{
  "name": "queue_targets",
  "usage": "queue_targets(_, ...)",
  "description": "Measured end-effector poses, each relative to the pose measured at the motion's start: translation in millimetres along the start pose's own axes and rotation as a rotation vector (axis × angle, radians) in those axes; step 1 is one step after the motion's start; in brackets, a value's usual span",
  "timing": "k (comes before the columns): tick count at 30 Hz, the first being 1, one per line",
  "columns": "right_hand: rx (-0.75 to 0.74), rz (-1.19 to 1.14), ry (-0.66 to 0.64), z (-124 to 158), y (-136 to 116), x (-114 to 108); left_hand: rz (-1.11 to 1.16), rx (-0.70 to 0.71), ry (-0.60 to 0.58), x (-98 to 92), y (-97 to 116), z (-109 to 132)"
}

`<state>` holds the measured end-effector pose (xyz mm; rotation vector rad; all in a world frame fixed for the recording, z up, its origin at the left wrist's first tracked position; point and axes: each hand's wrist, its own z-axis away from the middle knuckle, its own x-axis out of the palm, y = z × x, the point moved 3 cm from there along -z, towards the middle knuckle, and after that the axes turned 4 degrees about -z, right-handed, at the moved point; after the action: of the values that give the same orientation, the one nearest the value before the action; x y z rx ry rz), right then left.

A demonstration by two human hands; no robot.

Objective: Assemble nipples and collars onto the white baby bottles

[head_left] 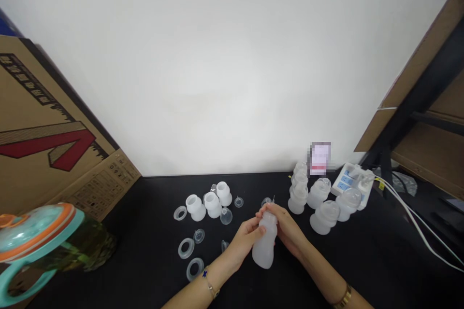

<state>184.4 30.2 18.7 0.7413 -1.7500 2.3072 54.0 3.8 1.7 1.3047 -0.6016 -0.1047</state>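
A frosted white baby bottle (264, 248) is tilted between my two hands above the black table, its wide base toward me. My left hand (244, 239) is wrapped around its side, thumb on the front. The fingers of my right hand (286, 227) close around the upper end and hide most of the neck. Just past the fingertips shows a clear nipple-like part (267, 200); I cannot tell whether it touches the bottle. Left of my hands are open white bottles (196, 208), clear ring collars (186, 248), a clear dome cap (225, 216) and small clear nipples (199, 236).
Several bottles with clear domed tops (325, 217) stand to the right, beside a white power strip (350, 181) with cables. A large teal-lidded jug (54, 241) stands at the left before a cardboard box (54, 120). A white wall (224, 82) closes off the back.
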Motion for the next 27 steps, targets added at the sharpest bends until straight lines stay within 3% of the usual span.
queue_targets(27, -0.148, 0.073, 0.062, -2.5, 1.8, -5.5, -0.062, 0.145, 0.001, 1.0, 3.8, -4.3)
